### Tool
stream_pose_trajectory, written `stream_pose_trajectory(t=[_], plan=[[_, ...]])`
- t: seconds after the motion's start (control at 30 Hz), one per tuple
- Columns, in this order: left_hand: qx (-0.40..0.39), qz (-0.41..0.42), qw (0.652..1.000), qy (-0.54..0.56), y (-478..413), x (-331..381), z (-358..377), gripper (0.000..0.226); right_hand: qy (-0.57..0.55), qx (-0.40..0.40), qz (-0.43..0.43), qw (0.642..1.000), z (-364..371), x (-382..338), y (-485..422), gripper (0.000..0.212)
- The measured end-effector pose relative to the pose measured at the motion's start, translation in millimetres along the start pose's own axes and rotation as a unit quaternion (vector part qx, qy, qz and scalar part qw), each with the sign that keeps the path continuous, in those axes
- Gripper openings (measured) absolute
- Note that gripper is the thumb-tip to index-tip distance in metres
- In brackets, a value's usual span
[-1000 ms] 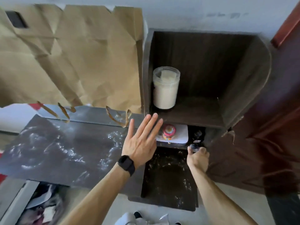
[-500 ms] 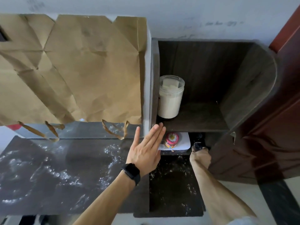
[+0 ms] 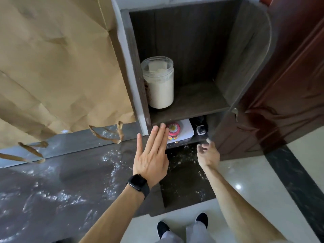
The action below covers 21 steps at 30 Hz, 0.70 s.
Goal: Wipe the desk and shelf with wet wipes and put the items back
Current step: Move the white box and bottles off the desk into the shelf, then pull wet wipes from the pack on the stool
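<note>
- The paper (image 3: 57, 67), brown and creased, fills the upper left of the frame, with two torn twisted handles hanging at its lower edge.
- The desk (image 3: 61, 181) spreads across the lower left, a dark glossy slab streaked with wet, foamy smears that catch the light.
- The shelf (image 3: 196, 100) takes the upper middle: a dark wood-grain box with a rounded right side panel and a flat matte floor.
- The door (image 3: 289, 85) at the right edge is reddish-brown moulded wood; pale shiny tiles lie under it.
- The jar (image 3: 158, 83), a clear cylinder with a clear lid and pale, creamy contents, stands upright in the shelf's left rear corner.
- My left hand (image 3: 151, 158), centre frame, is spread flat, fingers straight and together, holding nothing; its fingertips reach the shelf's front edge. A black watch (image 3: 138, 184) bands the wrist.
- My right hand (image 3: 207, 152), right of centre, is loosely open, fingers half-curled and blurred, empty, just below the lower compartment.
- In that lower compartment a round pink patterned tin (image 3: 173, 131) sits on a white box (image 3: 185, 130), with a small dark bottle (image 3: 200, 129) just beside it on the right.
</note>
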<state>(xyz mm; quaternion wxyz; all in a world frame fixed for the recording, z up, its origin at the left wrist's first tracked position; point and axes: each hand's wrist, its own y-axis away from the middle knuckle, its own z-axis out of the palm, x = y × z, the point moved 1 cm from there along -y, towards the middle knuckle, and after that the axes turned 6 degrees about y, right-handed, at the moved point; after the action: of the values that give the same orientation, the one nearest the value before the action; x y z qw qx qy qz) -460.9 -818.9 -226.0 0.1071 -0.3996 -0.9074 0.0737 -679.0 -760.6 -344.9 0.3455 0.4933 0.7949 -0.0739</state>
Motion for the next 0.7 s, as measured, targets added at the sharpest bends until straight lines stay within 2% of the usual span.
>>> stream_pose_trajectory(t=[0.13, 0.23, 0.33, 0.4, 0.53, 0.7], plan=[[-0.112, 0.009, 0.991, 0.068, 24.6, 32.0, 32.3, 0.084, 0.006, -0.045, -0.077, 0.996, -29.6, 58.4, 53.0, 0.035], [-0.234, -0.014, 0.967, 0.096, 28.3, 66.3, 52.0, 0.077, 0.083, 0.009, -0.161, 0.983, -66.8, 111.0, 98.8, 0.034], [-0.282, 0.036, 0.954, 0.094, 22.8, 119.1, 63.8, 0.072, 0.165, 0.057, -0.182, 0.968, -120.5, 161.7, 138.1, 0.038], [-0.301, 0.082, 0.945, 0.098, 20.6, 166.5, 70.3, 0.07, 0.193, 0.079, -0.139, 0.968, -158.9, 198.2, 162.4, 0.037], [-0.326, 0.197, 0.922, 0.071, 30.2, 281.0, 85.3, 0.067, 0.171, 0.148, -0.013, 0.974, -229.4, 273.7, 215.8, 0.041], [-0.339, 0.326, 0.879, 0.077, 94.0, 447.1, 98.0, 0.067, 0.145, 0.255, 0.112, 0.949, -297.8, 388.4, 305.8, 0.047]])
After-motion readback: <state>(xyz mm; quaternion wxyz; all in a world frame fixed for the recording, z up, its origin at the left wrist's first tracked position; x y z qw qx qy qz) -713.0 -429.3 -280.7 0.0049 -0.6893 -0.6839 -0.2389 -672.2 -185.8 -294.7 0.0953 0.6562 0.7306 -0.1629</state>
